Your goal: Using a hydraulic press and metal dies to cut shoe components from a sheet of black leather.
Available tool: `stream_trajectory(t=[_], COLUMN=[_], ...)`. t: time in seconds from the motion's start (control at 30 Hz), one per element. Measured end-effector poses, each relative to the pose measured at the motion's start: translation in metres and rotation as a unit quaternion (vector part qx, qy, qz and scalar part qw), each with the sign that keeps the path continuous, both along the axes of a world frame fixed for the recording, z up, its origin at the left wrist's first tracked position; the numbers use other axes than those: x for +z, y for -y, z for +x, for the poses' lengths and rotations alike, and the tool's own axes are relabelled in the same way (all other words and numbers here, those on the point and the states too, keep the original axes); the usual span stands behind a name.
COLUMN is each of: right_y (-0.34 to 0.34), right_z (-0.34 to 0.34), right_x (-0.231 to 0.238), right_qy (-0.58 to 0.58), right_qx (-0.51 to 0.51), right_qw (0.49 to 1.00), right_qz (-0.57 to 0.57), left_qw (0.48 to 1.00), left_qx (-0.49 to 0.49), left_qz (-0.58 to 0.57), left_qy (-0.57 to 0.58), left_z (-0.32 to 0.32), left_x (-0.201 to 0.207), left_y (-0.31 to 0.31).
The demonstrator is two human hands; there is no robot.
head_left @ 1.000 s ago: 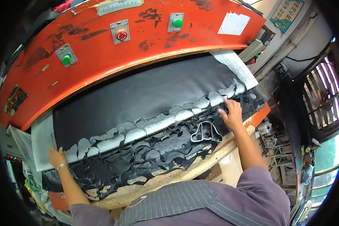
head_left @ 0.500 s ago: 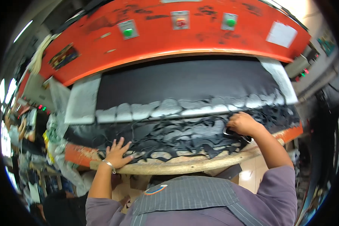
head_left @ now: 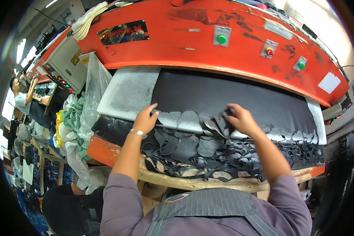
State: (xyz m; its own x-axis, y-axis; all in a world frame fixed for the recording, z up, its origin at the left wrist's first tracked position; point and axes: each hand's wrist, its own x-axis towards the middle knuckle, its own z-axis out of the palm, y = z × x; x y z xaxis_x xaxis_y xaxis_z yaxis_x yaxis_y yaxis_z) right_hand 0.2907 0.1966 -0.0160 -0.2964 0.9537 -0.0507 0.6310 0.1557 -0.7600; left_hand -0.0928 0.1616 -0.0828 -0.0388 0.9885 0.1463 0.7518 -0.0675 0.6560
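A wide black sheet (head_left: 232,96), apparently leather-like, lies on a pale grey cutting board (head_left: 126,88) under the orange press. Its front edge is cut into scalloped gaps. My left hand (head_left: 145,120) is over the board by the sheet's left front corner, thumb and forefinger apart, nothing seen between them. My right hand (head_left: 242,120) is closed on a lifted black scrap (head_left: 217,126) at the sheet's front edge; the scrap is somewhat blurred. Below it, a tangle of cut black scraps (head_left: 271,151) covers the front ledge.
The orange press beam (head_left: 169,47) spans the far side, with a green button (head_left: 222,39), a red button (head_left: 270,52) and another green button (head_left: 301,65). A wooden rail (head_left: 192,184) edges the ledge. Plastic bags (head_left: 91,96) hang left. A person (head_left: 25,98) stands far left; another (head_left: 72,208) is lower left.
My left hand has risen from the ledge to the board's front edge. My right hand has moved up to the sheet's edge and lifted a scrap. The view has swung left.
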Motion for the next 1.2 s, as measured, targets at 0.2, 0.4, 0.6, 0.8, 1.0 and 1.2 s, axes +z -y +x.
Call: stream_trajectory(t=[0.2,0.4,0.6,0.8,1.0,1.2], right_y=[-0.067,-0.091,-0.052,-0.05,-0.042,-0.042], right_z=[-0.187,-0.205,-0.196,-0.199,-0.198,-0.184], right_x=[-0.022,-0.069,-0.084,-0.092,-0.089,-0.074], right_qy=[-0.031,0.062,0.195,0.168,0.197,0.221], right_qx=[-0.141,-0.184,-0.05,-0.02,-0.017,-0.018], right_qw=[0.989,0.98,0.961,0.957,0.943,0.945], right_qz=[-0.03,0.047,0.19,0.235,0.267,0.241], left_qw=[0.996,0.996,0.994,0.994,0.993,0.994], left_qx=[0.056,0.031,0.046,0.047,0.036,0.035], left_qz=[0.065,0.087,0.096,0.082,0.078,0.071], left_qy=[-0.032,0.013,-0.036,-0.046,-0.081,-0.071], left_z=[-0.017,-0.011,-0.017,-0.02,-0.016,-0.009], left_x=[-0.051,-0.065,-0.061,-0.06,-0.056,-0.046], left_y=[-0.066,-0.077,-0.076,-0.077,-0.071,-0.076])
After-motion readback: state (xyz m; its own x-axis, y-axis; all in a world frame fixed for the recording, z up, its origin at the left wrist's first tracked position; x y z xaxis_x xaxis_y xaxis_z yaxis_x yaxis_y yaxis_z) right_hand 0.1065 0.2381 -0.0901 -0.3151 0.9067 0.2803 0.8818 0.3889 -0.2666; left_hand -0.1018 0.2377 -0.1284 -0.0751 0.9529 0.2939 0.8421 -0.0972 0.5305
